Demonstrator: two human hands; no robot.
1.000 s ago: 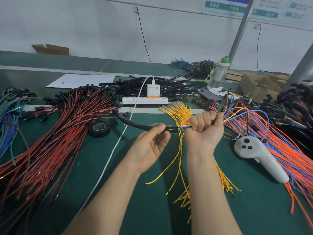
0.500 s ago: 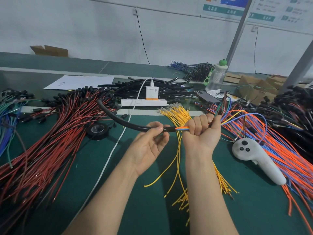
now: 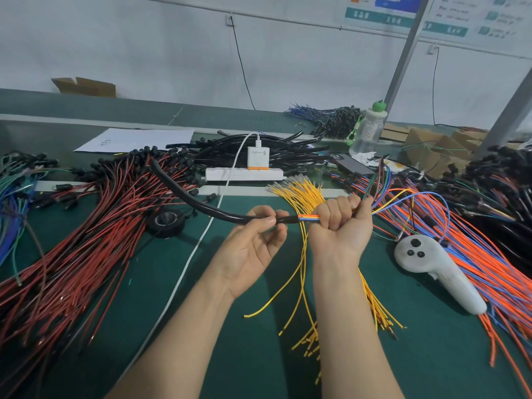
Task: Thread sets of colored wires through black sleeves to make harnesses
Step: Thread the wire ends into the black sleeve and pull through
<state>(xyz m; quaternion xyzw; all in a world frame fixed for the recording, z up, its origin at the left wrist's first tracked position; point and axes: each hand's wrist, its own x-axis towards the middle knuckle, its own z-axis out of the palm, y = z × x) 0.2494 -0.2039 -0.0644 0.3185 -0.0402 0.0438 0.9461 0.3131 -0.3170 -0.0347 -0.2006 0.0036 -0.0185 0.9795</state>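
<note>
My left hand pinches a black sleeve near its right end; the sleeve curves up and left over the red wires. My right hand is a fist around a set of colored wires, whose yellow, blue and orange strands enter the sleeve mouth between the two hands. Behind the fist the same wires fan out in loops to the right. Under my hands a bundle of loose yellow wires lies on the green mat.
Red wires cover the left, orange and blue wires the right. A tape roll, a white power strip with charger, a pile of black sleeves, a white controller and a bottle lie around.
The sleeve's free left end has swung up and leftward over the red wires. The bare stretch of colored wires between the hands stays short. Both hands keep their grip.
</note>
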